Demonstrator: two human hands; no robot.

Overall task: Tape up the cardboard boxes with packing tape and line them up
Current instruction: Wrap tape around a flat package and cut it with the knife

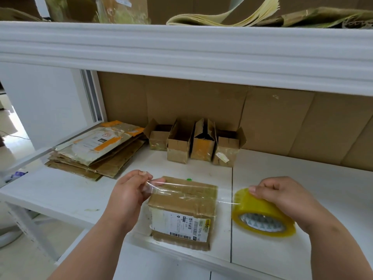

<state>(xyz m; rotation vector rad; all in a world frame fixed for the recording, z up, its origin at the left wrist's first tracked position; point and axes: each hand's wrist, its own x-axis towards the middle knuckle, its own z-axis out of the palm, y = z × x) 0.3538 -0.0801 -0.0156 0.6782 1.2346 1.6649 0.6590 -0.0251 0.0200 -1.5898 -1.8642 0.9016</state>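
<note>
A closed cardboard box (pixel 182 211) with a white shipping label on its near side sits on the white shelf (pixel 272 257) in front of me. A yellowish roll of packing tape (pixel 262 214) is held just right of the box by my right hand (pixel 282 196), fingers curled over its top. My left hand (pixel 129 191) pinches the free end of a clear tape strip (pixel 181 190) at the box's upper left corner. The strip stretches across the box top to the roll.
Several small open cardboard boxes (pixel 198 142) stand in a row at the back of the shelf. A stack of flattened cardboard and mailers (pixel 96 150) lies at the back left. An upper shelf beam (pixel 181 53) hangs overhead. A seam (pixel 231 215) splits the shelf surface.
</note>
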